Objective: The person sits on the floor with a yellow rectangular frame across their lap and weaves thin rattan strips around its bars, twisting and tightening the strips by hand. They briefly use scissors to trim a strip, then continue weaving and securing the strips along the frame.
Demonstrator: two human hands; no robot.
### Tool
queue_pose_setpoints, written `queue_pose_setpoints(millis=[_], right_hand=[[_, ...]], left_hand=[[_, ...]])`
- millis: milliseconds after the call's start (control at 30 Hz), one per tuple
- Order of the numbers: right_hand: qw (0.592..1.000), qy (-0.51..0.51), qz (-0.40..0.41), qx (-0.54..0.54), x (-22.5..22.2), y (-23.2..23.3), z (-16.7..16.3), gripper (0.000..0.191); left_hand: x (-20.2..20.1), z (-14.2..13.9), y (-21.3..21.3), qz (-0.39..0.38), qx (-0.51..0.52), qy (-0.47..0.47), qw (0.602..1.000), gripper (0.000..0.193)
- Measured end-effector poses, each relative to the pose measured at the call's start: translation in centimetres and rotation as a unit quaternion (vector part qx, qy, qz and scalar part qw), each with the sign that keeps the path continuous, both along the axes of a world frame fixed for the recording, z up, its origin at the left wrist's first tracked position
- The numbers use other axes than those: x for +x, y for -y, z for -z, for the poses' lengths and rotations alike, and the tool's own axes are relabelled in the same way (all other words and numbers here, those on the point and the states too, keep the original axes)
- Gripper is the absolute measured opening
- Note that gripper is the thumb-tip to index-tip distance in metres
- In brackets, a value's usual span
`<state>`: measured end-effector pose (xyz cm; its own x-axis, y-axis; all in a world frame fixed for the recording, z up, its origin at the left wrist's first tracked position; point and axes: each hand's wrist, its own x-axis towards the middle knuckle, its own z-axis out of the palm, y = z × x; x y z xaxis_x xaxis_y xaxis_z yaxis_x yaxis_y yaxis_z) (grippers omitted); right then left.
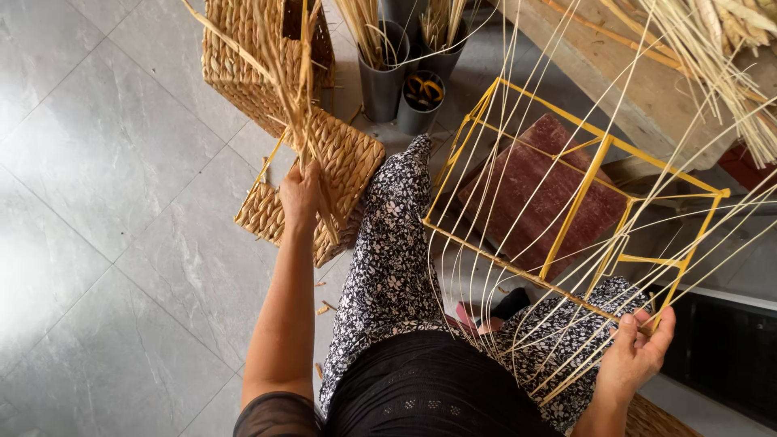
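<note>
Yellow metal basket frame (595,174) rested tilted across the person's lap, its near lower corner clamped in the right hand (635,356). Thin pale cane strands (518,146) were strung over the frame as uprights, fanning out loose past its top; no woven rows were visible between them, so weaving on this frame looked barely begun, with all wall filling left to do. Judgement only: stakes set, sides not started.

Grey tiled floor (105,162) carried everything. At its far edge, finished woven baskets (267,57) stood beside a flat woven panel (344,162) with its own yellow frame showing at one corner. Left hand (299,194) was stretched out to that panel, fingers closed around a bundle of dried reed strands (291,89) that rose upright from the grip.

Dark red block (538,190) lay under the frame, seen through its bars. Wooden bench (639,89) ran along the far right corner, heaped with loose straw (728,57).

Grey tube pots (384,77) stood between the baskets and the frame; two held reed stalks, one held orange-handled scissors (425,87).

Open room: floor to the left was bare tile, wide and free for the left arm. Right side was crowded, the frame near the bench and a dark panel (728,356) just beside the right hand.
</note>
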<state>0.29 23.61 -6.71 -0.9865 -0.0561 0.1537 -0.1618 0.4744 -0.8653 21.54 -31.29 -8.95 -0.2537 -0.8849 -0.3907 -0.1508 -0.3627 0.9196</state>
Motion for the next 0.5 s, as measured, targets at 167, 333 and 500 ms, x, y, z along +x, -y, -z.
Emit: queue_pose_setpoints(millis=[167,333,500], right_hand=[[1.0,0.018,0.002,-0.017,-0.5,-0.7,0.3,0.062],[0.999,0.013,-0.022,0.02,-1.1,-2.0,-0.2,0.059],[0.996,0.005,0.027,0.084,-1.6,-3.5,-1.2,0.045]], left_hand=[[1.6,-0.4,0.6,0.039,-0.137,0.121,0.982,0.031],[3.0,-0.9,0.6,0.016,0.079,-0.084,0.993,0.034],[2.9,0.3,0.9,0.045,0.077,-0.089,0.992,0.022]])
